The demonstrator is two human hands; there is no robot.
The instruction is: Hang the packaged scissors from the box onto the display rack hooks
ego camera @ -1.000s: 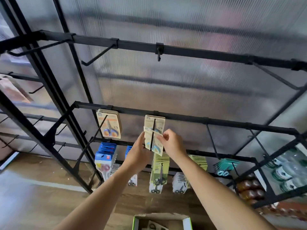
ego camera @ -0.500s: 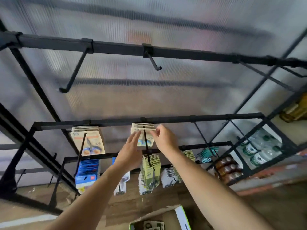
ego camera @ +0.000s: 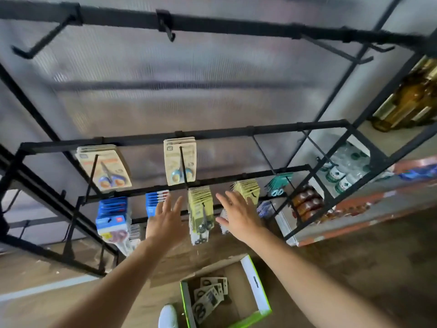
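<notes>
Hazy wall panel (ego camera: 189, 79), box (ego camera: 254, 280) cut off below, left hand (ego camera: 165, 223), right hand (ego camera: 238, 216) both spread, empty.

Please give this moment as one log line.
left hand open; right hand open; scissors pack on hook; box holds packs

Scissor packs (ego camera: 172, 162) on hook (ego camera: 183, 167), more in box (ego camera: 256, 287)
Beige packs hang stacked under the rail (ego camera: 224, 133); well below it, loose packs (ego camera: 209, 295) lie flat in the open box.
</notes>
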